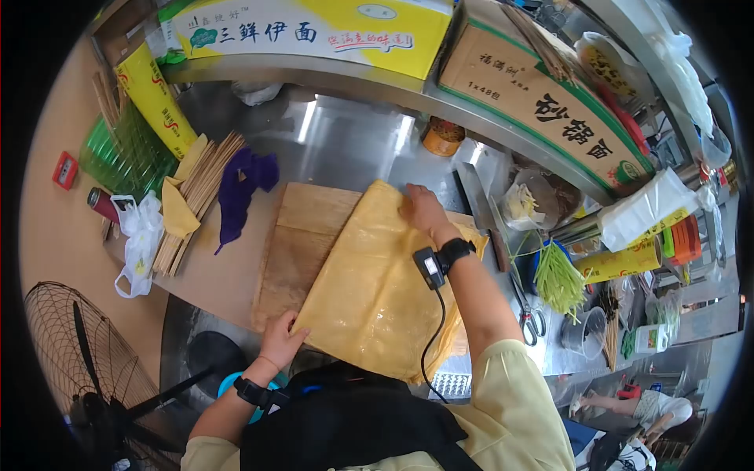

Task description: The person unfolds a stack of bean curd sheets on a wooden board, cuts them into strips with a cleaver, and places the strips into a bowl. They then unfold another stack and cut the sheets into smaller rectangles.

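Observation:
A stack of thin, glossy yellow tofu skin sheets [377, 282] lies at a slant over a wooden cutting board [294, 251], its lower edge reaching toward my body. At the sheets' lower left corner, my left hand [284, 343] pinches the edge between thumb and fingers. My right hand [428, 212] rests by the upper right edge with its fingers stretched out, touching the tofu skin. A cleaver [483, 208] lies just right of the board. Below it sit scissors [530, 318]. The undersides of the sheets are hidden.
Left are bundled wooden skewers [200, 200], a purple cloth [239, 192], a plastic bag [140, 243] and a fan [86, 369]. Right stand green vegetable strips [559, 279] and a clear tub [585, 334]. Boxes [542, 102] line the shelf. Another person [652, 412] is at far right.

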Demonstrator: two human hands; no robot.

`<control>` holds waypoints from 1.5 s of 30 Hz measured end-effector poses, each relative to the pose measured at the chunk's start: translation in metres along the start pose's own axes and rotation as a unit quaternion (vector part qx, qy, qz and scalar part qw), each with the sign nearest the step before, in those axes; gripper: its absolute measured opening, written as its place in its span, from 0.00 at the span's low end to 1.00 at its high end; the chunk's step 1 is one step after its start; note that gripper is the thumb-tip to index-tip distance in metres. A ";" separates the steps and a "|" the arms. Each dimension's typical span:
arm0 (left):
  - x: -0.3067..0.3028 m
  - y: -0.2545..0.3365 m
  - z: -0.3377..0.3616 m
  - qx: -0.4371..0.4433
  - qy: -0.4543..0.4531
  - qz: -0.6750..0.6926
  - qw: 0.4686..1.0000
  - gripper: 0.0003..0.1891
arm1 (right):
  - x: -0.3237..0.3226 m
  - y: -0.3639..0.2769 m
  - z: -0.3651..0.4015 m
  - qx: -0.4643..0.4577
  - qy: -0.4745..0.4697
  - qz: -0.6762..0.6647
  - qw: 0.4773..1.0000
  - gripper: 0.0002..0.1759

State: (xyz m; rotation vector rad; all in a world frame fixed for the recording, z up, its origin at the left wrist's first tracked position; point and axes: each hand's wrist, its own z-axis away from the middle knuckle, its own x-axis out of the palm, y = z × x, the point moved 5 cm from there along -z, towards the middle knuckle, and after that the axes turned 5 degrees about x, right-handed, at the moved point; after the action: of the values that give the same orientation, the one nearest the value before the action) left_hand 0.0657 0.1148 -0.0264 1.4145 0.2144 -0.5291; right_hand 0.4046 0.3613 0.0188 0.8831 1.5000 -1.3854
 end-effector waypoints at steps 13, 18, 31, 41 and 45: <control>0.006 0.008 -0.008 -0.086 -0.087 0.155 0.980 0.22 | 0.018 -0.002 -0.042 0.044 -0.158 -0.010 0.986 0.27; 0.002 0.020 -0.008 -0.103 -0.111 0.183 0.971 0.20 | 0.014 -0.003 -0.024 -0.047 -0.048 -0.066 0.996 0.21; -0.075 0.013 -0.137 -0.086 0.042 0.225 0.970 0.19 | -0.034 0.049 -0.002 0.158 -0.005 -0.210 0.965 0.26; -0.016 0.022 -0.062 -0.274 -0.085 0.334 0.898 0.21 | -0.014 0.063 -0.023 0.285 -0.141 -0.145 0.937 0.49; -0.003 0.028 -0.060 -0.257 -0.034 0.371 0.892 0.21 | -0.014 0.059 -0.033 0.298 -0.168 -0.207 0.917 0.45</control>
State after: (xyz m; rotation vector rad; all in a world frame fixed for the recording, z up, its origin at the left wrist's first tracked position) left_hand 0.0863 0.1752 -0.0099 0.8544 -0.2344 0.1194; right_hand 0.4597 0.4017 0.0098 0.6409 1.0343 -2.2549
